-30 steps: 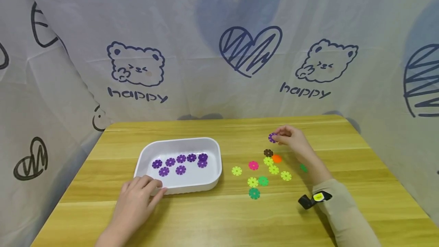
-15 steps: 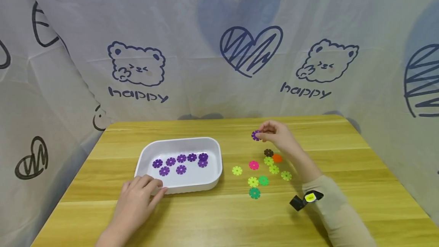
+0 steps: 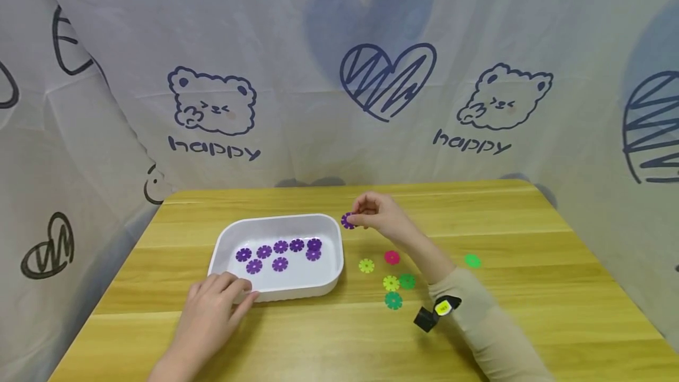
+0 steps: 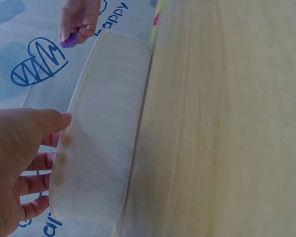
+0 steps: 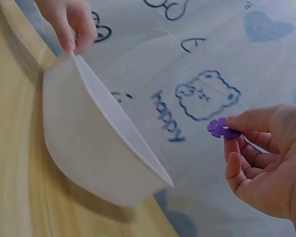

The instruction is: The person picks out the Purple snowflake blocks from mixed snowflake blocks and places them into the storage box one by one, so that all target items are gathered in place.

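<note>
A purple snowflake disc (image 3: 348,220) is pinched between the thumb and fingertips of my right hand (image 3: 383,217), just off the right end of the white plastic tub (image 3: 339,252). In the right wrist view the disc (image 5: 224,128) sticks out past the fingertips, higher than the tub's rim. My left hand (image 3: 214,305) grips the near left rim. The left wrist view has its thumb (image 4: 56,120) on the rim and the other fingers behind the wall. Inside the tub lie several purple discs (image 3: 280,264), two of them overlapping at the right.
Right of the tub are loose discs on the wooden table (image 3: 329,346): a pink one (image 3: 392,257), yellow ones (image 3: 366,266), green ones (image 3: 393,300) and a bright green one (image 3: 473,260) farther right. My right forearm covers part of this area. A printed cloth (image 3: 297,105) hangs behind the table.
My right hand has carried the purple disc leftward to the tub's right end. Its forearm now hides the brown, orange and some yellow discs. The left hand and tub stay put.
</note>
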{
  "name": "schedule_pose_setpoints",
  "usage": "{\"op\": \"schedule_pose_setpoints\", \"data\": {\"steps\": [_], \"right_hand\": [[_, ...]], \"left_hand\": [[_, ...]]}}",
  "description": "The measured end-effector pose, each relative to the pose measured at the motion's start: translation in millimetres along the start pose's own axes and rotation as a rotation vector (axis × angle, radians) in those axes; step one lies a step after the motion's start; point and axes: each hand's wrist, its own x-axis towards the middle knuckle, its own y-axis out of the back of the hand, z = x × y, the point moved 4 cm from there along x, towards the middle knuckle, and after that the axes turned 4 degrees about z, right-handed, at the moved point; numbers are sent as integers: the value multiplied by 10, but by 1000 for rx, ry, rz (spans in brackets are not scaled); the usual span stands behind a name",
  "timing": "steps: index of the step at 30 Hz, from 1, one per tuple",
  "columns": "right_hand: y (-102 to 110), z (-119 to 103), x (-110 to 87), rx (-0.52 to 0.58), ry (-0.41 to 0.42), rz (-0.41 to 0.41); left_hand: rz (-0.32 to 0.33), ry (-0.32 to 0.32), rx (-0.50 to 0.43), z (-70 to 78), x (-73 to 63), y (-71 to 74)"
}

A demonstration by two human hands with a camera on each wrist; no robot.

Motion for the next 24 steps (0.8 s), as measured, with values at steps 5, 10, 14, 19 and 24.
{"op": "schedule_pose_setpoints", "data": {"steps": [5, 10, 14, 19, 24], "right_hand": [[-294, 12, 88, -18, -1, -78], [-548, 65, 177, -21, -21, -136], [-726, 96, 235, -57, -43, -188], [-904, 136, 317, -155, -46, -229], [-1061, 138, 374, -260, -29, -276]], "left_hand": [[0, 2, -2, -7, -4, -4], [0, 3, -2, -12, -1, -7], [0, 6, -3, -15, 2, -6], [-9, 11, 0, -15, 0, -4], [-11, 6, -1, -10, 0, 0]]}}
